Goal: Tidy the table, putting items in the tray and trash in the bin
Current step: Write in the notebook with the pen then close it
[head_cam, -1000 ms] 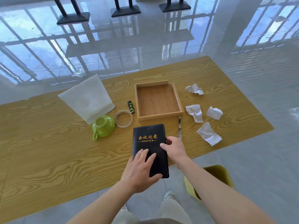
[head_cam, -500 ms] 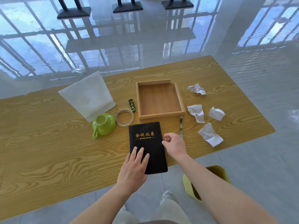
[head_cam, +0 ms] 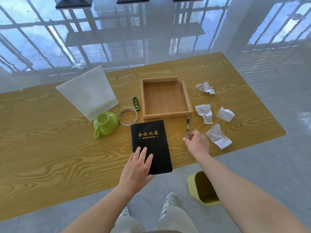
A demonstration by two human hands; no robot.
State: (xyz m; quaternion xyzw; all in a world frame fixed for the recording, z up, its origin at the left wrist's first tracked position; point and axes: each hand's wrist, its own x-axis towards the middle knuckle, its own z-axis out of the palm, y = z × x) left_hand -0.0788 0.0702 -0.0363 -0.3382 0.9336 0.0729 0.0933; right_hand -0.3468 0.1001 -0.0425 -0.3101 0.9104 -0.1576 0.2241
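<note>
A black notebook [head_cam: 150, 142] with gold lettering lies flat near the table's front edge. My left hand [head_cam: 137, 167] rests palm-down on its lower left part, fingers spread. My right hand [head_cam: 196, 142] hovers to the notebook's right, fingers apart, fingertips at the near end of a pen [head_cam: 187, 126]. The empty wooden tray [head_cam: 189, 101] sits just behind the notebook. Several crumpled white papers [head_cam: 218, 136] lie right of the tray. A yellow-green bin [head_cam: 193, 184] stands on the floor below the table's edge.
A green cup [head_cam: 105, 122] lies tipped over left of the notebook, beside a tape roll [head_cam: 127, 116] and a small green lighter [head_cam: 136, 104]. A white cloth [head_cam: 89, 91] lies behind them. My shoes [head_cam: 169, 203] stand under the table edge on the glossy floor.
My right hand let go of the notebook's right edge and moved right to the pen. The notebook slid slightly away from the table's front edge; my left hand stayed on it.
</note>
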